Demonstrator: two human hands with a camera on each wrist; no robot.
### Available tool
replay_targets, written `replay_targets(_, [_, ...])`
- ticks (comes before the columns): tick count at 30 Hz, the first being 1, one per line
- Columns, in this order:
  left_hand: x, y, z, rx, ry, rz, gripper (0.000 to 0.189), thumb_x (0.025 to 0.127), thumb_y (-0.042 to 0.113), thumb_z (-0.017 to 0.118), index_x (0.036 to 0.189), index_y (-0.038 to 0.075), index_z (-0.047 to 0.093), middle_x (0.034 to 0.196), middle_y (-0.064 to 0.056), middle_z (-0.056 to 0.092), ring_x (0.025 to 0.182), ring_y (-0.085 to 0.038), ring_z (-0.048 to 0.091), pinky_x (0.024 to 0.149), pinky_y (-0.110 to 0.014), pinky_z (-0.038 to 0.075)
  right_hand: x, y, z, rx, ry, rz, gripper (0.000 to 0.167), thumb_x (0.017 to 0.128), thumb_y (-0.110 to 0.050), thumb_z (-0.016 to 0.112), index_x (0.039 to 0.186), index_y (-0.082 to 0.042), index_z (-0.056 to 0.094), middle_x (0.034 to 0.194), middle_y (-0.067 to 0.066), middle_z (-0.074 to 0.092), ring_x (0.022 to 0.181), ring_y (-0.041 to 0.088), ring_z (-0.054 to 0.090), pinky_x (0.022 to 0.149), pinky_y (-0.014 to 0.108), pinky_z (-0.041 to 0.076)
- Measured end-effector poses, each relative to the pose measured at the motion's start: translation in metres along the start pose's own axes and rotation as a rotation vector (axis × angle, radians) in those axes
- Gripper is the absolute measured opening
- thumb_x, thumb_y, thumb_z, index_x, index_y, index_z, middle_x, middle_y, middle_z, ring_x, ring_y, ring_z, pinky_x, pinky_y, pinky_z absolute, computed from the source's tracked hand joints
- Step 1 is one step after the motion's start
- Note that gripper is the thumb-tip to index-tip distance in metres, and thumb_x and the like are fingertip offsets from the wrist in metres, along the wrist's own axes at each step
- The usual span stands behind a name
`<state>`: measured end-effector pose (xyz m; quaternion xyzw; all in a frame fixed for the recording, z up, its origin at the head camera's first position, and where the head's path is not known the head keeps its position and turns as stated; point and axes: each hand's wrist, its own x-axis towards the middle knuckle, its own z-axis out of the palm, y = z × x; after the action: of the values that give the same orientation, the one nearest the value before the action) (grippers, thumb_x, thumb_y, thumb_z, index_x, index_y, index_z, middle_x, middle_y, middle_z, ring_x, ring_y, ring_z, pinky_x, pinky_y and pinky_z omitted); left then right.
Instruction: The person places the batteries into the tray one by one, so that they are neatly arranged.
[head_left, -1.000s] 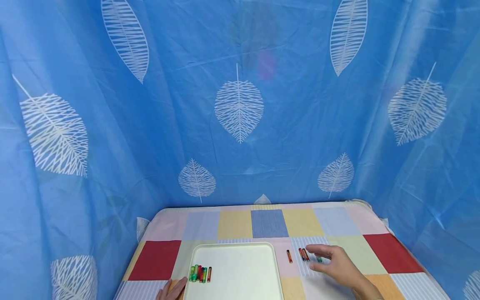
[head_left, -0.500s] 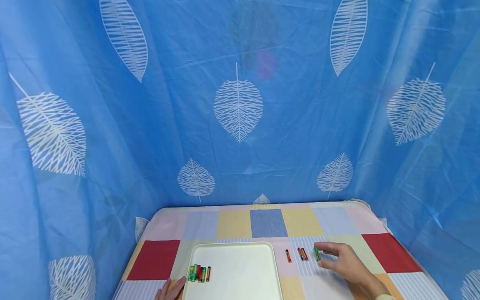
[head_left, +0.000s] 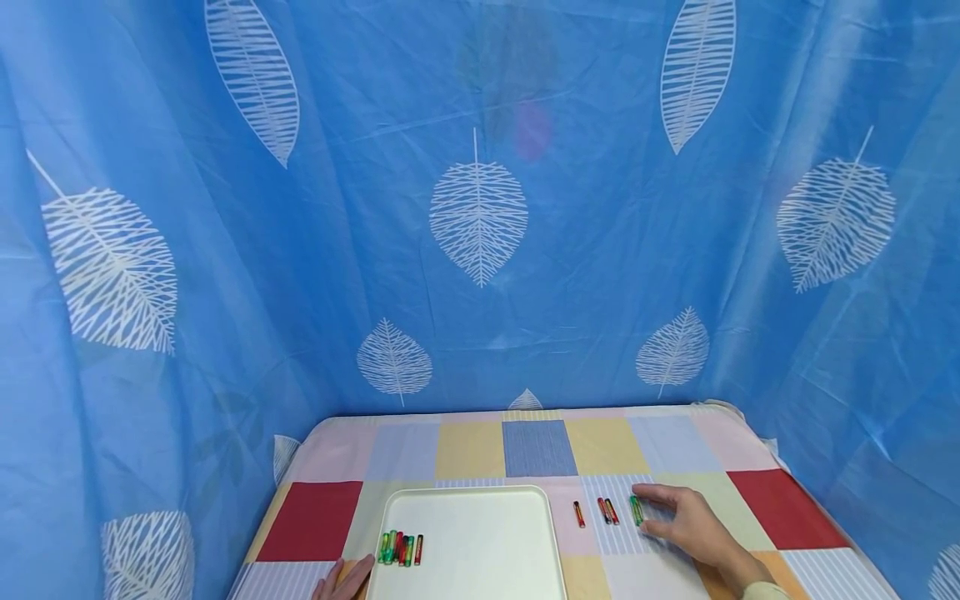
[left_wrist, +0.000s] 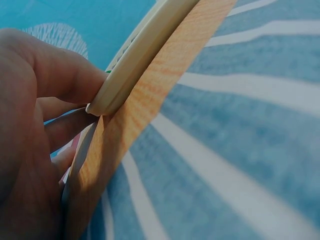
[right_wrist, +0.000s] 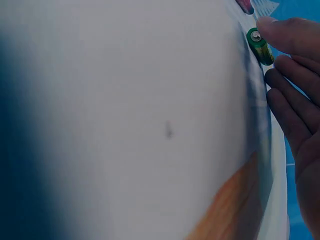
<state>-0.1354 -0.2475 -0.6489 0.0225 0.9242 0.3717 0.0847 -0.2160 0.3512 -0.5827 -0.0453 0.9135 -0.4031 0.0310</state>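
Note:
My right hand is at a green battery on the right of the table, thumb at its near end and index finger at its far end. The right wrist view also has this battery between thumb and fingertips, its metal end showing. To its left lie a pair of red-and-black batteries and a single one. My left hand pinches the near left edge of a cream tray. In the left wrist view its thumb presses the tray's rim.
Several green and red batteries lie side by side at the tray's left edge. A patchwork cloth covers the table. Blue curtains with white leaf prints stand behind and at both sides.
My right hand has moved slightly right, from beside the red pair to the green battery, which it partly hid before. The left hand and tray have stayed put.

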Motion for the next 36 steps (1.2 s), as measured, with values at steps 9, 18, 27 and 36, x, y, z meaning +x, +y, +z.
replay_targets(9, [0.000,0.000,0.001,0.007,0.002,0.007,0.090,0.092,0.056,0.079,0.157,-0.001,0.055,0.157,-0.020,0.062,0.153,-0.068,0.029,0.118,-0.089,0.014,0.005,0.003,0.008,-0.052,0.022,-0.031,0.052,0.084,-0.013,0.094,0.134,-0.012,0.079,0.137,0.007,0.078,0.132,0.032,0.071,0.110,0.046,0.060])
replay_targets(18, [0.004,-0.006,0.000,0.042,-0.040,0.014,0.096,0.092,0.064,0.077,0.159,-0.001,0.052,0.158,-0.021,0.061,0.153,-0.069,0.028,0.117,-0.090,0.015,0.004,-0.003,0.013,-0.032,0.055,0.012,0.052,0.084,-0.011,0.094,0.134,-0.012,0.079,0.135,0.008,0.078,0.128,0.030,0.072,0.109,0.054,0.059])
replay_targets(27, [0.001,-0.002,0.000,-0.003,-0.027,0.003,0.096,0.089,0.055,0.084,0.159,-0.002,0.052,0.158,-0.024,0.059,0.153,-0.069,0.024,0.119,-0.090,0.009,0.000,-0.027,0.024,0.036,0.050,-0.113,0.050,0.086,-0.009,0.091,0.134,-0.004,0.077,0.132,0.012,0.079,0.123,0.030,0.076,0.103,0.046,0.064])
replay_targets(36, [0.003,-0.006,-0.001,0.009,-0.036,0.015,0.093,0.091,0.058,0.080,0.159,-0.001,0.053,0.158,-0.021,0.061,0.153,-0.069,0.026,0.117,-0.091,0.012,0.007,-0.055,0.049,0.117,0.006,-0.324,0.048,0.091,-0.011,0.089,0.135,0.001,0.075,0.131,0.018,0.079,0.115,0.025,0.079,0.097,0.044,0.066])
